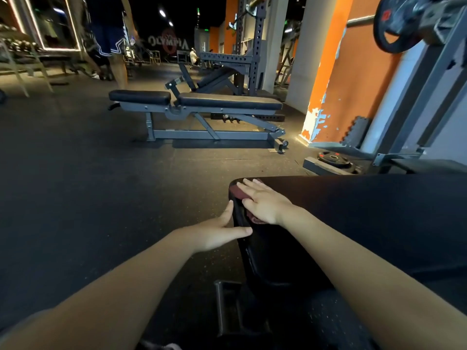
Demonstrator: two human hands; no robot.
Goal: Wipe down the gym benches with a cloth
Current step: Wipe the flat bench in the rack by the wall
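Note:
A black padded bench [366, 213] fills the lower right of the head view, its rounded end pointing left. A dark red cloth [238, 192] lies on that end, mostly hidden. My right hand [265, 202] presses flat on the cloth with straight fingers. My left hand [222, 232] rests against the bench's side edge, fingers straight and thumb lying on the pad's rim.
A second grey-framed bench [194, 101] stands across the rubber floor [88, 178]. Beyond it is a squat rack [249, 49]. Weight plates [333, 159] lie by an orange pillar [353, 79] at right. A person's legs [111, 54] stand far left.

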